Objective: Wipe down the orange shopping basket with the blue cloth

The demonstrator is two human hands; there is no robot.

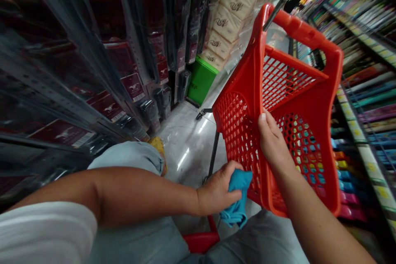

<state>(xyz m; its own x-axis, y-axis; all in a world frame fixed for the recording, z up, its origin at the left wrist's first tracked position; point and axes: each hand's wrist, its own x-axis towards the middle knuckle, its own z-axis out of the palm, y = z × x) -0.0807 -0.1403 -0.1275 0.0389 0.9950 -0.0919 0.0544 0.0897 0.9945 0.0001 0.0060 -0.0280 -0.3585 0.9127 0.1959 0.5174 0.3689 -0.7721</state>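
A blue cloth [237, 192], bunched up, is gripped in my left hand [218, 189], which is close against the outer side wall of a red plastic basket cart [236, 121]. Part of the cloth hangs below the fingers. My right hand [274, 138] is closed round the upright red rim of the same cart, thumb on the outside; its other fingers are mostly hidden behind the rim. The cart appears tilted in view, its handle [301, 29] toward the top, with perforated walls and a mesh panel [286, 78] inside.
Packaged goods [133, 84] hang in rows along the left. Cream-coloured packs [230, 16] are stacked behind a green box [201, 80]. Shelves of colourful goods [368, 86] line the right. Below are the shiny floor [182, 132], my legs [139, 235] and a red bar [201, 241].
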